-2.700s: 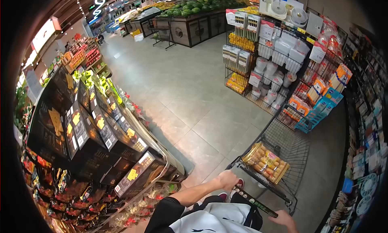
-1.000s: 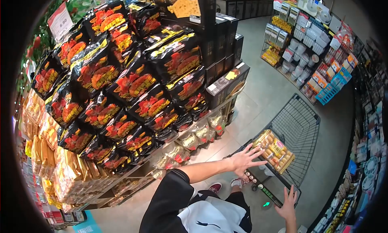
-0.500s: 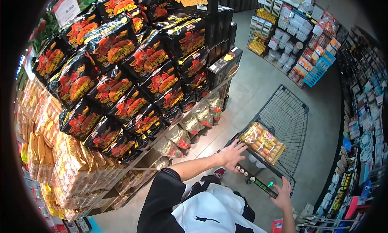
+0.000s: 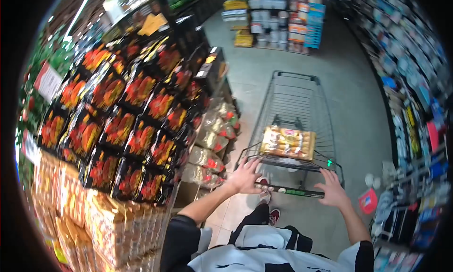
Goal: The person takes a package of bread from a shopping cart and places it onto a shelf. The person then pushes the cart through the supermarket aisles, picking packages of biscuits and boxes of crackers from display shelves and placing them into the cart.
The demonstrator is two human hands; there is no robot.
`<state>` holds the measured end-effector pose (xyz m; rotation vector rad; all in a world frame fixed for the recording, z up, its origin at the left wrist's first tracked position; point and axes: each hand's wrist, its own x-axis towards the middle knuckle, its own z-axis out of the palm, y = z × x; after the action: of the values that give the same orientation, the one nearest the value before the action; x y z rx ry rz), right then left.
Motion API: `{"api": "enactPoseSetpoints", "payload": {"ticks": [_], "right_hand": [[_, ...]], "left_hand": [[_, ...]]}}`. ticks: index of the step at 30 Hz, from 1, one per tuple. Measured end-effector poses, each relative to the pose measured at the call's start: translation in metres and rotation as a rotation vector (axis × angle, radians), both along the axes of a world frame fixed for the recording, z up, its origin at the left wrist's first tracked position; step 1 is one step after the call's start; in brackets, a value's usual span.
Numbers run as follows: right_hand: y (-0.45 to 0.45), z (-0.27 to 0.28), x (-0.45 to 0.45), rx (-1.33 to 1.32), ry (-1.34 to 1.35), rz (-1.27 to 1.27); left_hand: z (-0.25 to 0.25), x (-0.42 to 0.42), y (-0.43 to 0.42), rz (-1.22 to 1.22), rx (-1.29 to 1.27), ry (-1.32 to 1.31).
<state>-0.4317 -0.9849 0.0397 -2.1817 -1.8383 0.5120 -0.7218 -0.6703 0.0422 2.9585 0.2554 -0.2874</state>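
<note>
A wire shopping cart stands in front of me, its handle bar running between my hands. My left hand is at the left end of the bar, fingers spread and stretched forward. At the bar's right end is my right hand, its fingers also stretched out rather than wrapped round. A clear package of golden-brown rolls or pastries lies at the near end of the cart, just beyond the handle.
On the left rises a stack of black snack bags, with golden packages nearer me. Clear bags hang along its edge. Loaded shelves line the right side. A display rack stands ahead across the grey floor.
My view has turned right, so the cart now points nearly straight ahead. The snack stack has shifted left and down in view. Both hands stay at the handle, fingers still spread.
</note>
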Motion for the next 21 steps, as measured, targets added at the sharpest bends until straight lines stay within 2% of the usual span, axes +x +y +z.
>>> {"api": "enactPoseSetpoints", "payload": {"ticks": [14,21], "right_hand": [[-0.1,0.004,-0.157,0.001,-0.014,0.013],[-0.138,0.019,-0.246,-0.063,-0.019,-0.027]], "left_hand": [[0.02,-0.148,-0.091,-0.019,0.04,0.106],[0.02,-0.235,-0.129,-0.041,0.0,0.017]]}}
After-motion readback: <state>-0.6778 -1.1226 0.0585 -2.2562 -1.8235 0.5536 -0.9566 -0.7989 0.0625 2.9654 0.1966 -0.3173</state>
